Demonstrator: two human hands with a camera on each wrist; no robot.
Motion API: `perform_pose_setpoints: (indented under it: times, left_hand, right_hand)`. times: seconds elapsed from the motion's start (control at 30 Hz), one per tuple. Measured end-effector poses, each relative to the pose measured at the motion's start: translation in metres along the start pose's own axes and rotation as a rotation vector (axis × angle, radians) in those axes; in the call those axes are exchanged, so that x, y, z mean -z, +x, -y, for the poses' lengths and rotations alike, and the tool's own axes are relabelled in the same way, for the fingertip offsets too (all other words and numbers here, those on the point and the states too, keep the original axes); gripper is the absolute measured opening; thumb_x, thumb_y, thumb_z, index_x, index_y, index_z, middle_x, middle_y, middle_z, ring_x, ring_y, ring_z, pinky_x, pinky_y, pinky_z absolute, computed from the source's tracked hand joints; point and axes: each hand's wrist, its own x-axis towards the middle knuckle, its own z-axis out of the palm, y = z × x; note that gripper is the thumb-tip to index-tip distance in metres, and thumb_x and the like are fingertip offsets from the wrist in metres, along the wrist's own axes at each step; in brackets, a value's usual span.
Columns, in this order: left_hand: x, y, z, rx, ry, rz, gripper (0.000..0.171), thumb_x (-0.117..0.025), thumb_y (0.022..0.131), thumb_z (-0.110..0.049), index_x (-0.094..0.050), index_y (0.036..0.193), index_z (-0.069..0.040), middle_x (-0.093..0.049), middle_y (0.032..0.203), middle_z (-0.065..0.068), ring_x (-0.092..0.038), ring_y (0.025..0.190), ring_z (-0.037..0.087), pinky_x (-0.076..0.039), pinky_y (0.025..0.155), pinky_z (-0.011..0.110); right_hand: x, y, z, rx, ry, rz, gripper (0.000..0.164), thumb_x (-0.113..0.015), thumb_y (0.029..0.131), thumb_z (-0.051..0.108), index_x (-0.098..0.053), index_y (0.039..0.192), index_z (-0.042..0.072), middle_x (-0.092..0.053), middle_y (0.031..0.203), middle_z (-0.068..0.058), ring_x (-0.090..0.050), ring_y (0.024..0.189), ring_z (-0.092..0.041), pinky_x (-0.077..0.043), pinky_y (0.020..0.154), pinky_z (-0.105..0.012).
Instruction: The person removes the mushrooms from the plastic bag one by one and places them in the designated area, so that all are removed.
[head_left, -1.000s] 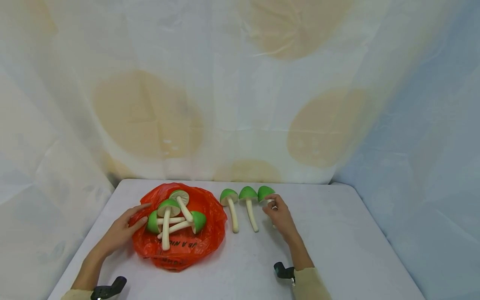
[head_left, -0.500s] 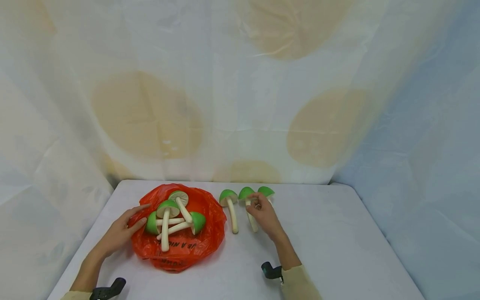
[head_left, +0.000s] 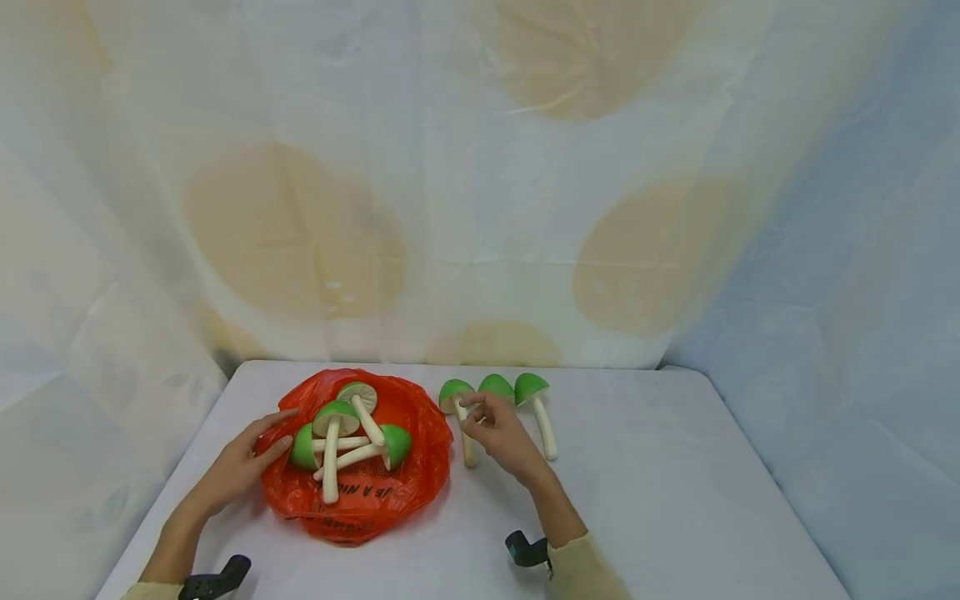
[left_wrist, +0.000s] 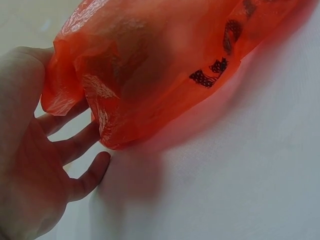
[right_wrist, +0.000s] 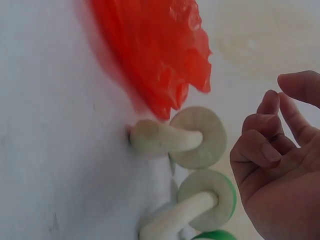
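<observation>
A red plastic bag (head_left: 408, 487) lies spread on the left of the table, with several green-capped toy mushrooms (head_left: 335, 417) piled on it. My left hand (head_left: 238, 467) holds the bag's left edge, thumb on the inner side and fingers outside; the left wrist view shows the fingers partly behind the red film. To the right of the bag lie a left mushroom (head_left: 455, 392), a middle mushroom (head_left: 496, 387) and a right mushroom (head_left: 547, 429) in a row. My right hand (head_left: 504, 435), loosely curled and holding nothing, is over the left one and hides the middle one's stem.
The white table (head_left: 675, 500) carries the bag and the mushrooms. A pale cloth sheet with tan spots (head_left: 491, 275) hangs behind the table, and more sheeting (head_left: 847, 350) stands along the right side.
My right hand has moved left along the row, from the right mushroom past the middle one to the left one. My left hand, the bag and the mushrooms have stayed put.
</observation>
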Motion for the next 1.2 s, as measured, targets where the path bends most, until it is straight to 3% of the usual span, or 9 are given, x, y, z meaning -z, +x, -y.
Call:
perform_pose_setpoints:
  times: [0.13,0.27,0.7,0.93,1.2]
  left_hand:
    - [0.0,0.0,0.0,0.001,-0.003,-0.003,0.06,-0.055,0.101,-0.048,-0.042,0.152,-0.02,-0.034,0.157,0.025,-0.025,0.143,0.055,-0.029,0.102,0.08]
    - [0.0,0.0,0.001,0.001,-0.007,-0.005,0.059,-0.055,0.101,-0.048,-0.042,0.152,-0.02,-0.034,0.157,0.025,-0.025,0.143,0.055,-0.028,0.103,0.08]
    - [-0.002,0.002,0.01,-0.004,-0.013,-0.009,0.06,-0.055,0.101,-0.049,-0.042,0.153,-0.021,-0.034,0.157,0.023,-0.024,0.144,0.054,-0.027,0.103,0.08]
    - [-0.002,0.003,0.01,0.002,-0.01,-0.006,0.061,-0.055,0.101,-0.05,-0.042,0.153,-0.021,-0.032,0.158,0.024,-0.022,0.145,0.055,-0.026,0.103,0.081]
    - [-0.002,0.004,0.008,-0.002,-0.009,-0.005,0.06,-0.056,0.101,-0.049,-0.043,0.152,-0.02,-0.033,0.158,0.024,-0.021,0.145,0.055,-0.026,0.104,0.08]
  right_hand:
    - [-0.011,0.001,0.005,0.044,-0.003,0.073,0.027,-0.061,0.098,0.012,-0.058,0.124,0.009,-0.061,0.116,-0.011,-0.059,0.091,-0.025,-0.052,0.069,-0.028]
    - [-0.022,0.002,0.009,0.038,-0.02,0.117,0.03,-0.062,0.097,0.017,-0.058,0.125,0.007,-0.06,0.106,-0.008,-0.057,0.084,-0.019,-0.051,0.063,-0.025]
    - [-0.048,0.0,0.017,-0.002,-0.044,0.191,0.027,-0.063,0.097,0.019,-0.06,0.124,0.017,-0.061,0.105,-0.001,-0.06,0.098,-0.02,-0.056,0.08,-0.027]
    - [-0.057,0.002,0.017,0.006,-0.061,0.231,0.028,-0.063,0.098,0.02,-0.06,0.124,0.011,-0.062,0.101,-0.002,-0.061,0.094,-0.017,-0.055,0.08,-0.024]
    - [-0.069,0.004,0.017,0.008,-0.118,0.292,0.026,-0.064,0.097,0.023,-0.062,0.123,0.017,-0.064,0.097,0.003,-0.061,0.088,-0.012,-0.053,0.072,-0.021]
